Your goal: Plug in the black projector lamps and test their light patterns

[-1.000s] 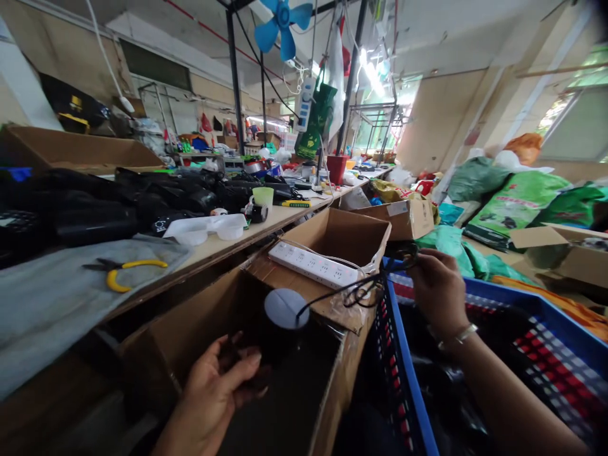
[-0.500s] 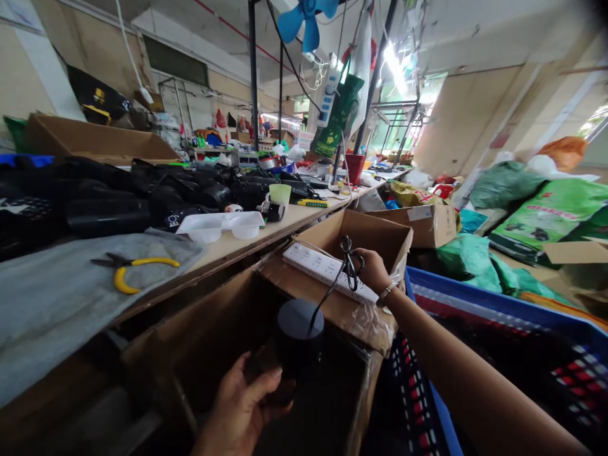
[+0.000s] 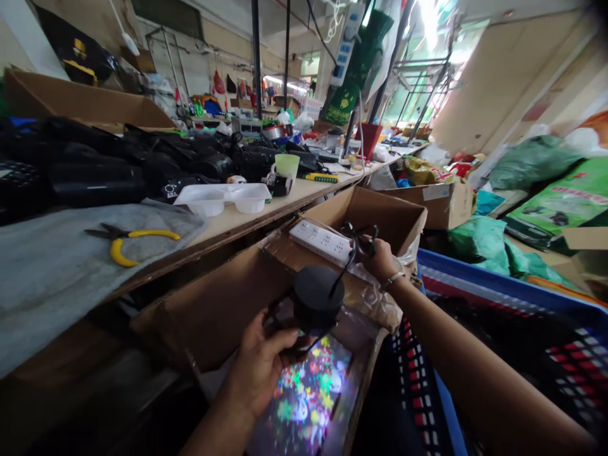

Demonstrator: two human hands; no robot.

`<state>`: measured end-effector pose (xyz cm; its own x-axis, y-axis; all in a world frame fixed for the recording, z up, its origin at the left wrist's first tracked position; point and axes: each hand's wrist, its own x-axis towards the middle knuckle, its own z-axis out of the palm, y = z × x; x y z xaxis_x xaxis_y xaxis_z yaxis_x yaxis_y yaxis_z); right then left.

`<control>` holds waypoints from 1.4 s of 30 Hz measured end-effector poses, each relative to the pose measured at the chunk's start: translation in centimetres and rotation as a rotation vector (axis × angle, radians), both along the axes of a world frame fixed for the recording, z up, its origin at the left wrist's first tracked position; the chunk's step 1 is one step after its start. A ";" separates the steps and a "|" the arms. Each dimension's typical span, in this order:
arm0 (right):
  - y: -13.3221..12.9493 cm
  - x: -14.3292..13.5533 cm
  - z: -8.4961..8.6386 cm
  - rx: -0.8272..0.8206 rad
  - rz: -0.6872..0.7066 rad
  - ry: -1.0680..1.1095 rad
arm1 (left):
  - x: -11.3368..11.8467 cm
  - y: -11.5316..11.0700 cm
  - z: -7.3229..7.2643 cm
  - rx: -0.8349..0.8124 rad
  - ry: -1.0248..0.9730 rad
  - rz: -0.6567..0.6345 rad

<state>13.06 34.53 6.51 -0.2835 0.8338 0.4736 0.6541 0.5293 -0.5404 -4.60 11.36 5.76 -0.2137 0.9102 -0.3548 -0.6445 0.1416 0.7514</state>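
A round black projector lamp (image 3: 319, 292) is in my left hand (image 3: 266, 361), its fingers wrapped around the bracket at its side. Coloured light patterns (image 3: 306, 392) shine from it onto the inside of the cardboard box (image 3: 228, 304) below. My right hand (image 3: 377, 259) is closed on the bundled black power cord (image 3: 354, 244), at a white power strip (image 3: 320, 240) lying on a cardboard flap. The plug end is hidden by the hand and cord. The cord runs from the bundle down to the top of the lamp.
Yellow-handled pliers (image 3: 128, 240) lie on a grey sheet at left. On the bench stand a white plastic tray (image 3: 223, 197), a pale green cup (image 3: 287, 166) and many black housings (image 3: 95, 171). A blue basket (image 3: 498, 278) sits at right, near green sacks (image 3: 532, 161).
Coloured light now shines from the lamp into the box, which was dark before. The lamp has risen a little in view, and my right hand has stayed by the power strip.
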 end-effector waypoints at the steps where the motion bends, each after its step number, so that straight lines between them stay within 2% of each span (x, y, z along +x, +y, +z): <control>1: 0.2 0.0 -0.3 -0.009 -0.009 -0.002 | -0.1 0.3 0.1 0.028 -0.005 -0.001; 8: 0.9 -0.1 -2.0 0.045 -0.106 0.029 | -0.7 1.6 -0.2 0.113 -0.026 0.064; 18: 0.6 -0.4 -2.1 0.062 -0.082 0.082 | -0.9 1.4 -0.4 0.161 -0.015 0.139; 42: 1.5 0.0 -3.2 0.031 -0.078 0.118 | -0.8 1.3 -0.7 0.155 -0.001 0.152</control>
<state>13.04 35.99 3.27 -0.1593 0.8357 0.5256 0.6263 0.4971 -0.6005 -5.37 12.66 5.04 -0.3521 0.9113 -0.2135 -0.6503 -0.0741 0.7561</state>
